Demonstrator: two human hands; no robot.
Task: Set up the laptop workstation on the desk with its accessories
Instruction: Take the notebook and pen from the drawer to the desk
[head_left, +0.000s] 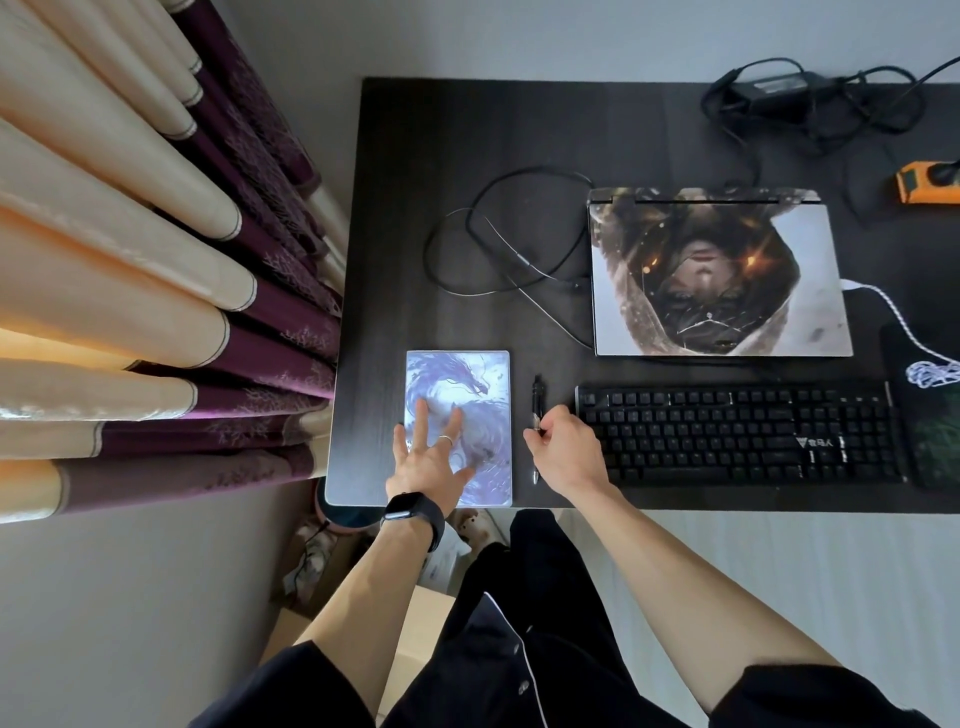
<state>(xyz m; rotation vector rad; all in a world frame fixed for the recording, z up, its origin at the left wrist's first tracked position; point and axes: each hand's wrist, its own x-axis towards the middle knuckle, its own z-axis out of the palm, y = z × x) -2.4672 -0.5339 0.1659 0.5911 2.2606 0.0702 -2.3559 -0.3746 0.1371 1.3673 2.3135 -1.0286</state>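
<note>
My left hand (431, 457) is flat on the pad (457, 374), the one with the dragon print, fingers spread and straight, just pressing on it. The pad sits at the near left corner of the surface (415, 156), its near edge right at the surface's edge. My right hand (563, 447) has its fingers curled in, pinching the pen (536, 400) about halfway along. The pen runs near-to-far in the gap between the pad and the keyboard (737, 431); can't tell if it's lifted or touching the surface. The keyboard is black and lies along the near edge, right of the pen. Just beyond it is the laptop (717, 270), lid closed, with printed art on top. Left of the laptop is a loose loop of black cable (498, 234), and the charger brick (779, 85) with its tangle of cord is at the far right. A white braided cable (930, 371) lies on the mouse mat (930, 431) at the right edge. Curtains (156, 260) hang on the left, and there's a watch (410, 512) on my left wrist.
</note>
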